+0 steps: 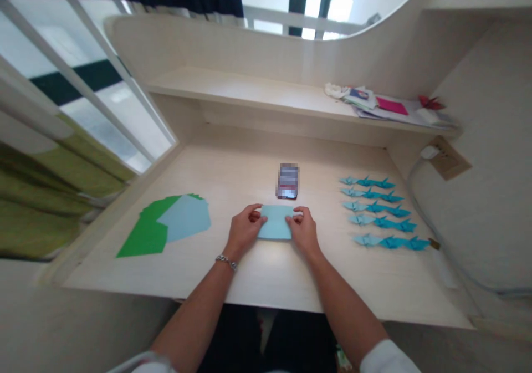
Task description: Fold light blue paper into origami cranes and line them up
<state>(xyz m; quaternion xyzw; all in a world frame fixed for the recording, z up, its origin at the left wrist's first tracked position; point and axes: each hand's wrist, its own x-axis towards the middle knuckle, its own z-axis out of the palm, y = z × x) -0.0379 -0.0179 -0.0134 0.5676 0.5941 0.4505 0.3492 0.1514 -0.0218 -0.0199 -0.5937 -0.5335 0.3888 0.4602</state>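
Observation:
A light blue sheet of paper point(276, 223) is held between my two hands above the front middle of the desk. My left hand point(245, 229) pinches its left edge, thumb on the near face. At the opposite edge, my right hand point(304, 230) grips the paper in the same way. Just beyond the sheet lies a phone point(288, 181), its screen blurred. Over to the right, folded blue paper cranes point(376, 209) sit in several rows, from pale to deeper blue. Green paper sheets point(145, 231) are fanned out on the left, with pale blue sheets point(189, 218) overlapping them.
A shelf point(249, 93) runs along the back of the desk point(208, 162), carrying papers, a pink sheet point(391, 106) and a red folded piece point(431, 102). A white cable point(415, 195) hangs from the wall socket point(446, 157) at the right. White railings point(112, 57) border the left side.

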